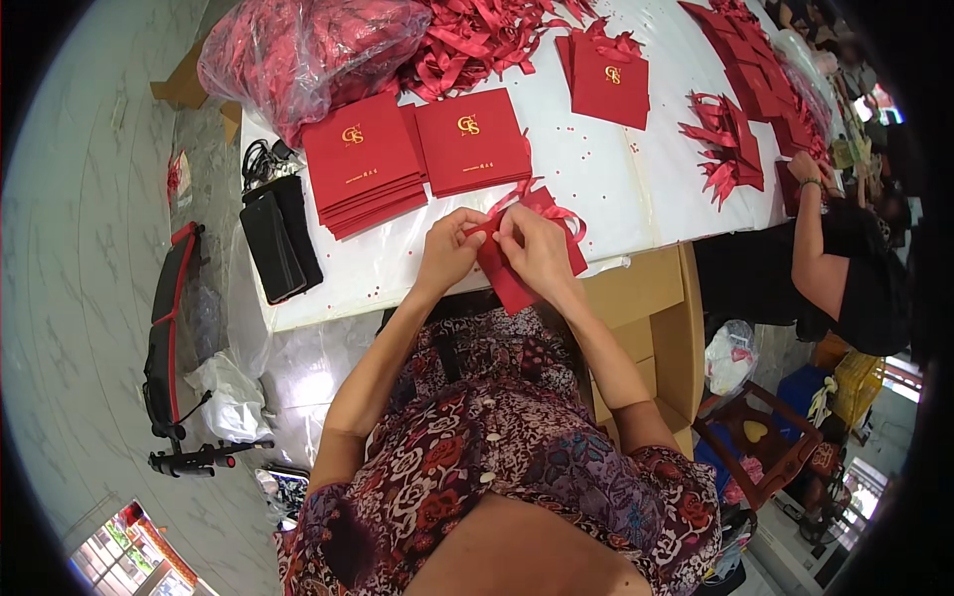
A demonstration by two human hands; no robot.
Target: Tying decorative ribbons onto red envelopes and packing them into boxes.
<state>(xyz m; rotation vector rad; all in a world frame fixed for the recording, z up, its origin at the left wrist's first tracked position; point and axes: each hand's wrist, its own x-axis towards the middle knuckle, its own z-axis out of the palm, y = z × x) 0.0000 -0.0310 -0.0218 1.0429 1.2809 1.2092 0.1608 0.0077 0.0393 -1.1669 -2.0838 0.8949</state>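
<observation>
At the table's near edge I hold a small flat red gift bag (511, 285) between both hands. The fingers of my left hand (452, 250) are pinched at its upper left edge. My right hand (537, 250) is closed on its upper part, thumb and fingers together. A shiny red ribbon (512, 196) runs up from between the hands; whether the fingers also grip it, I cannot tell. Beneath and right of my right hand lies another red bag (573, 251) with a ribbon loop. Just beyond are two stacks of red bags with gold print, a left stack (363, 164) and a right stack (469, 144).
A black phone (271, 248) lies at the table's left. Behind the stacks are a plastic sack (308, 55) and heaped red ribbons (477, 45). Ribboned bags (611, 84) lie farther right. An open cardboard box (678, 328) stands below the edge. A co-worker's arm (820, 238) reaches in at right.
</observation>
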